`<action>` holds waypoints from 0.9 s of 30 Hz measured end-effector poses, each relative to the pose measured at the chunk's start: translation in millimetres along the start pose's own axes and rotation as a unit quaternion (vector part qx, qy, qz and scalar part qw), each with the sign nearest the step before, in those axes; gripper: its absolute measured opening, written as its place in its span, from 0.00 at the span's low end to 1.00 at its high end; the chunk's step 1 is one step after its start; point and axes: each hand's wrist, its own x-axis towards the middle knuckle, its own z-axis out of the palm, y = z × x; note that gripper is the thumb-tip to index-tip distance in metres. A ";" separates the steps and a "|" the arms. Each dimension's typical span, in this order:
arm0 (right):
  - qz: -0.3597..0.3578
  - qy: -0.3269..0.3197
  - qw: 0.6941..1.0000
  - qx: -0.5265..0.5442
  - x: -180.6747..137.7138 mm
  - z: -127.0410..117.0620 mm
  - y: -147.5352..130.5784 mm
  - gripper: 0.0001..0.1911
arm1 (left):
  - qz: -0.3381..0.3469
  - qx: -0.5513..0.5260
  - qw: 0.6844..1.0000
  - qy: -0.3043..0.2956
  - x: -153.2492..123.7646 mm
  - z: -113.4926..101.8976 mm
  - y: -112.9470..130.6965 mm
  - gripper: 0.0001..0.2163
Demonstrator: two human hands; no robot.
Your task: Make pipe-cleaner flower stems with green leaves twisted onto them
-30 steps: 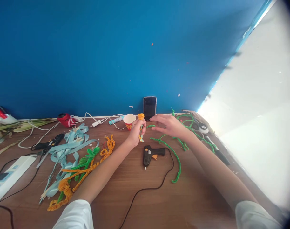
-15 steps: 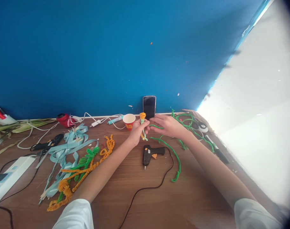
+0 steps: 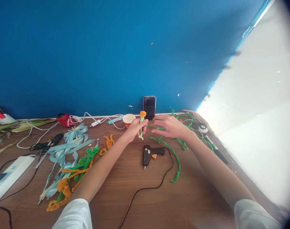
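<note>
My left hand (image 3: 137, 128) is closed around a small pipe-cleaner flower (image 3: 142, 115), held upright with its orange head above the thumb. Its pale green stem shows below the fingers, its lower end hanging free. Just to the right hovers my right hand (image 3: 170, 126), fingers bent toward the left hand and the thumb apart from them. Nothing clear shows in its grip; a green pipe cleaner (image 3: 156, 127) appears behind the gap between thumb and fingers. Below both hands a black glue gun (image 3: 149, 156) lies on the table, nozzle toward me.
A red paper cup (image 3: 128, 120) stands behind my left hand. A phone (image 3: 149, 107) leans on the blue wall. Green pipe cleaners and scissors (image 3: 202, 128) lie right. Left are light-blue ribbons (image 3: 74, 140), orange pipe cleaners (image 3: 65, 187), another glue gun (image 3: 49, 142) and a power strip (image 3: 12, 178).
My hands have drawn slightly apart, the right one a little to the right. The left forearm has shifted left with the flower still held, its stem hanging straighter.
</note>
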 end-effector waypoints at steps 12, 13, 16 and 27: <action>-0.010 0.028 0.992 0.121 -0.9 3.8 6.0 0.16 | 0.005 0.017 1.000 -0.013 -0.9 -4.6 8.3 0.17; -0.009 0.031 0.992 0.124 -0.8 3.8 6.0 0.16 | 0.006 0.019 1.000 -0.011 -0.5 -4.5 7.7 0.17; -0.004 0.032 0.991 0.126 -0.3 3.2 5.8 0.16 | 0.011 0.029 0.999 -0.010 0.0 -4.5 6.6 0.17; 0.063 0.031 0.993 0.097 4.3 13.9 -2.4 0.12 | 0.024 0.010 0.999 0.040 1.2 0.9 0.9 0.17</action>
